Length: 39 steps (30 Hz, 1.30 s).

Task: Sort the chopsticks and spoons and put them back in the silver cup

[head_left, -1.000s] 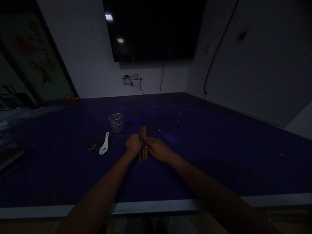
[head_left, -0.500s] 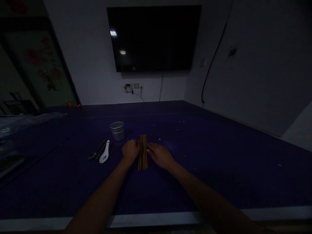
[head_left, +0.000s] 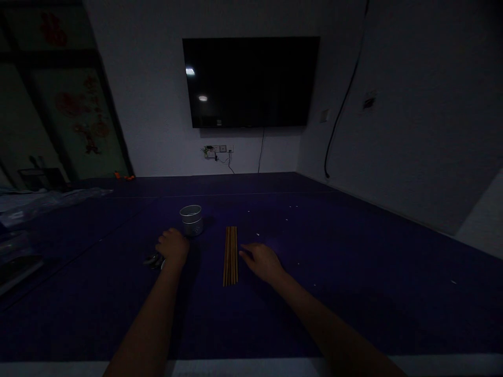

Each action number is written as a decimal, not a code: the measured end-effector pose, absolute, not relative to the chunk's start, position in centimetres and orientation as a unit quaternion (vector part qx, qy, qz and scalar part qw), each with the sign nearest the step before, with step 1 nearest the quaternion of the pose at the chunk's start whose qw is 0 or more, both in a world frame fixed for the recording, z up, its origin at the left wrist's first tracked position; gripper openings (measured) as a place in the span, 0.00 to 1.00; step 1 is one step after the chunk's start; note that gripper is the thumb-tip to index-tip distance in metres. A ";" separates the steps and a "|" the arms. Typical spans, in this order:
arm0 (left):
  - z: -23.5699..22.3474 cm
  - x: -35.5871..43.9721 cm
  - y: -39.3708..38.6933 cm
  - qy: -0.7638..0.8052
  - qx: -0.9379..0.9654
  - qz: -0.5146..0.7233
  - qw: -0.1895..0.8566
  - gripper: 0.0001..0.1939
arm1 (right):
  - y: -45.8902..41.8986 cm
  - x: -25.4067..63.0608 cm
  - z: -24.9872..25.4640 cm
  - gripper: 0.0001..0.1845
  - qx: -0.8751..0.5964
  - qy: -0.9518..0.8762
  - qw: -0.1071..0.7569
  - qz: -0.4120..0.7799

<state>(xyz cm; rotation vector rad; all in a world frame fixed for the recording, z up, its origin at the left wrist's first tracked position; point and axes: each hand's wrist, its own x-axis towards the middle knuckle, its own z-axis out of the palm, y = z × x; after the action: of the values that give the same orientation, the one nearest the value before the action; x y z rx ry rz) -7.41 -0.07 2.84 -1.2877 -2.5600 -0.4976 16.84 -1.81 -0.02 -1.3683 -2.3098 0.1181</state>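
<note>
Flat on the purple surface lies a bundle of brown chopsticks (head_left: 231,256), side by side and pointing away from me. My right hand (head_left: 263,261) rests just right of them, thumb and forefinger apart, holding nothing. Over at the left, my left hand (head_left: 172,245) is above the spoons with its fingers curled down. Its fingertips are hidden, so what it grips, if anything, does not show. Dark metal spoons (head_left: 152,260) stick out at its left. Only a sliver of the white spoon (head_left: 162,265) shows beside my wrist. A metal cup (head_left: 192,221) stands upright just beyond this hand.
Small white scraps (head_left: 258,234) are scattered right of the chopsticks. Clear plastic wrapping (head_left: 58,201) and a dark flat object (head_left: 19,269) lie at far left. A television (head_left: 251,82) hangs on the back wall above sockets (head_left: 220,149) with loose cables.
My left hand has left the chopsticks and moved left over the spoons, covering most of the white one. My right hand stays beside the chopsticks. The camera view has tilted up slightly.
</note>
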 end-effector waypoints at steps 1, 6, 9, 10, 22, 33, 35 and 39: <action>2.9 -7.5 0.0 -0.876 -0.439 -0.165 0.107 0.20 | -1.7 16.6 -0.5 0.20 -0.474 -0.848 0.231 0.055; 3.0 -8.0 0.3 -0.888 -0.432 -0.150 0.057 0.19 | -1.6 15.4 -2.1 0.26 -0.448 -0.865 0.216 0.068; 2.9 -8.2 0.4 -0.887 -0.435 -0.149 0.050 0.19 | -1.7 15.1 -2.2 0.26 -0.455 -0.864 0.205 0.070; 2.9 -8.3 0.4 -0.886 -0.436 -0.149 0.048 0.19 | -1.7 15.0 -2.1 0.26 -0.455 -0.864 0.202 0.071; 2.8 -8.6 0.6 -0.885 -0.438 -0.158 0.014 0.18 | -2.0 14.2 -1.8 0.26 -0.455 -0.867 0.190 0.073; 3.6 -8.2 0.2 -0.875 -0.455 -0.162 0.002 0.17 | -2.4 13.1 -1.4 0.26 -0.454 -0.867 0.186 0.085; 3.9 -8.1 0.1 -0.875 -0.455 -0.168 0.005 0.17 | -2.3 13.0 -1.4 0.25 -0.450 -0.869 0.188 0.084; 4.5 -7.7 -0.1 -0.871 -0.456 -0.181 0.019 0.17 | -2.3 12.8 -1.5 0.24 -0.449 -0.869 0.193 0.080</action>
<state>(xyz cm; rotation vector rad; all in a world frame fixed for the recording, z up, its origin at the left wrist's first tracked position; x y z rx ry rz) -7.65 -0.14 4.47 -1.4145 -2.7051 -0.5612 12.81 -2.26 -1.53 -1.2588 -2.4386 0.2235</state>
